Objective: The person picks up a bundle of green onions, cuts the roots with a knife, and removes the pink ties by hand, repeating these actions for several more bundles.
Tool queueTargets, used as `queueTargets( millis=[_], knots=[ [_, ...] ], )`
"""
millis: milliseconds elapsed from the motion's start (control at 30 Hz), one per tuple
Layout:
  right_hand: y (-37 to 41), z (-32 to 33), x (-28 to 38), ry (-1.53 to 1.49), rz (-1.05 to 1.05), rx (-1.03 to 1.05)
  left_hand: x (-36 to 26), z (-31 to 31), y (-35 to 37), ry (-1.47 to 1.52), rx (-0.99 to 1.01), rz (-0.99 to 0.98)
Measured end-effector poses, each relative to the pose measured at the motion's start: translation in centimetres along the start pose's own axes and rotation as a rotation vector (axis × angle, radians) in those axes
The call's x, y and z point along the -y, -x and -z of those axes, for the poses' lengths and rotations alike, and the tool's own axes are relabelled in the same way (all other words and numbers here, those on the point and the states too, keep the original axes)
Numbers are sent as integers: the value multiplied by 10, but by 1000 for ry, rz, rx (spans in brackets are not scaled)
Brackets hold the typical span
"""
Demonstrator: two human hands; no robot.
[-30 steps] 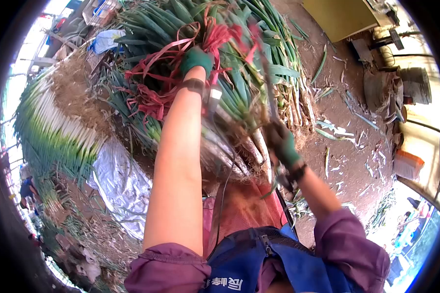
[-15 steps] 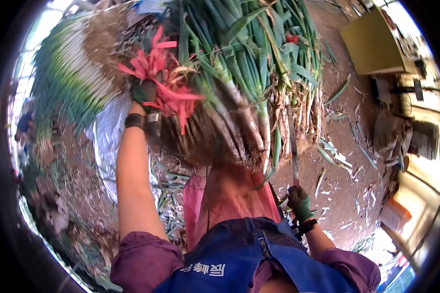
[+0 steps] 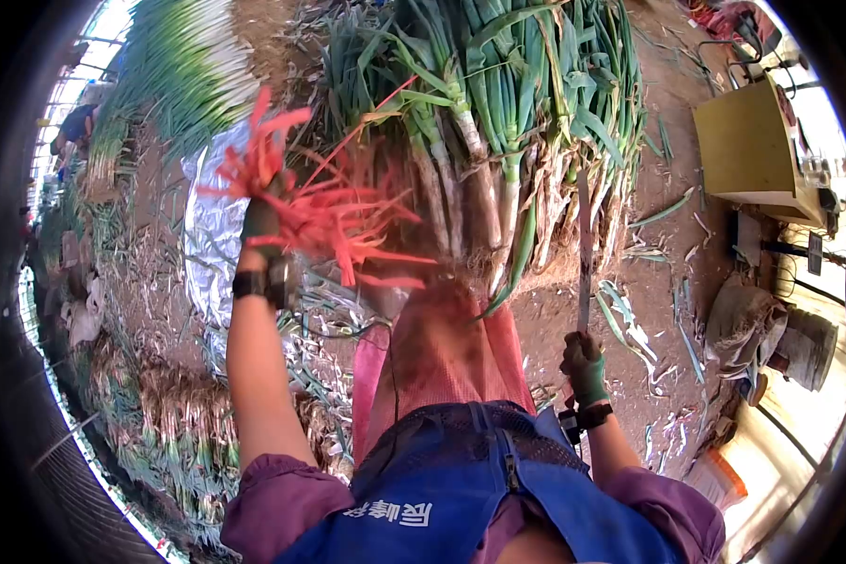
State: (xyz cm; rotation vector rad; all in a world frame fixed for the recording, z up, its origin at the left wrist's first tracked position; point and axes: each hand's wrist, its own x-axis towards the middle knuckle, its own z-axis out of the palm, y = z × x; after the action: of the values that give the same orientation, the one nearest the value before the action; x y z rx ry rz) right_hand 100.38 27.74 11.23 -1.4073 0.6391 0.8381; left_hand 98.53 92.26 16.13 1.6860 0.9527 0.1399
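My left hand (image 3: 261, 218), in a dark glove, is closed around a bunch of red plastic strips (image 3: 334, 218) that fan out to both sides of the fist. Near my right thigh, my gloved right hand (image 3: 585, 365) grips a long-bladed knife (image 3: 585, 249), its dark blade pointing away from me and the handle covered by the fingers. Beyond my knees lies a big pile of green onions (image 3: 512, 122), white stalks and roots toward me, leaves pointing away. The strips hang to the left of these stalks. The knife's far end overlaps the pile's right side in view.
Trimmed green onions (image 3: 193, 66) lie in a neat row at the far left, near a silvery sheet (image 3: 211, 254). More onion bundles (image 3: 193, 423) are at the lower left. A yellow box (image 3: 757, 150) and a sack (image 3: 744, 324) stand at right. Leaf scraps litter the dirt floor.
The view has shifted, showing more of the left side. My left hand, still with the red strips, has come slightly nearer to me. The right hand keeps its hold on the knife.
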Motion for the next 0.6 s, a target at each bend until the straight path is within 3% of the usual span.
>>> queueTargets(
  millis=[200, 333, 367, 433, 500, 533, 567, 600],
  knots=[
    [-5, -6, -16, 187, 109, 110, 101, 139, 167, -88, -357, 197],
    [-16, -12, -28, 376, 104, 135, 210, 216, 328, -380, -560, 478],
    [-18, -15, -30, 452, 106, 141, 241, 223, 373, -502, -555, 575],
    [-19, -23, -32, 516, 69, 198, 308, 222, 467, -859, -361, 768],
    [-17, -35, -40, 602, 30, 252, 393, 197, 566, -1426, 298, 708],
    [-15, -40, -45, 650, 10, 281, 431, 168, 614, -1413, 378, 673],
    [-13, -45, -51, 688, -18, 332, 457, 129, 656, -1254, 285, 671],
    [-13, -48, -60, 726, -46, 380, 443, 85, 692, -1068, 61, 729]
  ],
)
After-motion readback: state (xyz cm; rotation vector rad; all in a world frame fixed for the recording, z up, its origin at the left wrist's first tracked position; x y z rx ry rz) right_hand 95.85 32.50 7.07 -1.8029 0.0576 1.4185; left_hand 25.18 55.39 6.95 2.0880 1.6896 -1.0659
